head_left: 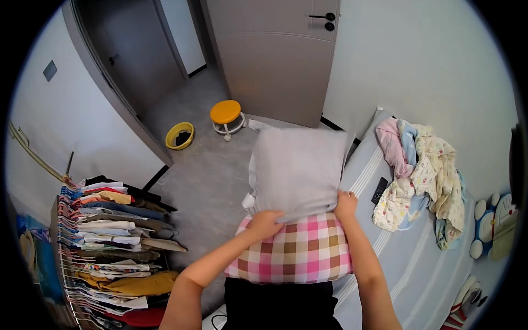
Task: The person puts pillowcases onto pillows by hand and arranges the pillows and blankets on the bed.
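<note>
A pink, brown and white checked pillow rests against my body at the side of the bed. Its far part is inside a light grey pillowcase, whose near edge lies across the checks. My left hand grips that edge on the left, with its fingertips on the grey cloth. At the right corner, my right hand is closed on the same edge, its fingers partly hidden by the cloth. White ties or labels hang at the case's left side.
On the bed to the right lie a pile of children's clothes, a black remote control and a blue-white plush toy. A packed clothes rack stands left. A yellow stool and yellow basin stand near the door.
</note>
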Demonstrator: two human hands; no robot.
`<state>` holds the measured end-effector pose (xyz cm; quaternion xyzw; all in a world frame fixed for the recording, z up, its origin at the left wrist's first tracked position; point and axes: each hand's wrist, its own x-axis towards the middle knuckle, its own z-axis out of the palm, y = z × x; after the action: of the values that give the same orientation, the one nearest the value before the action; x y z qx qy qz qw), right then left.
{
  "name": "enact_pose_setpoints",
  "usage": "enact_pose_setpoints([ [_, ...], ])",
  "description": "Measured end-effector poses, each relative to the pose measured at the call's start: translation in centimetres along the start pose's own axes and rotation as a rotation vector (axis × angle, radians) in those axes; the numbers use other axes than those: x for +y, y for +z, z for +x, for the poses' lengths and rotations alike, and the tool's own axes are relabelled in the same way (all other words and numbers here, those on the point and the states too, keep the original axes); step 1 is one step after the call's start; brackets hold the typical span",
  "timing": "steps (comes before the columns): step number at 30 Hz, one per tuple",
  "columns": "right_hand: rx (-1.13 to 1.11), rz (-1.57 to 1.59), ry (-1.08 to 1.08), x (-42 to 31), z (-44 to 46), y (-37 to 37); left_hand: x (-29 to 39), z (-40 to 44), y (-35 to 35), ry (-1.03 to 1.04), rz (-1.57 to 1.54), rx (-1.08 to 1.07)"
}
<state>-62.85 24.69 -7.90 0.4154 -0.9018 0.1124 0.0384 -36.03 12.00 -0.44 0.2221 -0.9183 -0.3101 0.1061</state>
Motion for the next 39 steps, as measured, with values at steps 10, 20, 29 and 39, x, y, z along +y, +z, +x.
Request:
enact_pose_setpoints([
  [10, 0.073, 0.739, -0.367, -3.3, -5.5, -3.2, -0.8, 1.0, 3.1, 0.1, 0.0, 0.206],
  [20, -0.27, 0.579, -0.213, -5.5, -6.9, -5.3, -11.1, -2.2, 1.5, -0.433, -0.187, 0.383],
  [29, -0.103, 0.141, -0.776, -13.5, -11.6, -11.9, -8.2, 4.2, -1.0, -0.317, -0.451, 0.616],
  [39, 0.339, 1.271, 0.048, -7.0, -3.4, -10.6, -4.9, -0.5, 0.8, -0.264, -0.161, 0.769],
])
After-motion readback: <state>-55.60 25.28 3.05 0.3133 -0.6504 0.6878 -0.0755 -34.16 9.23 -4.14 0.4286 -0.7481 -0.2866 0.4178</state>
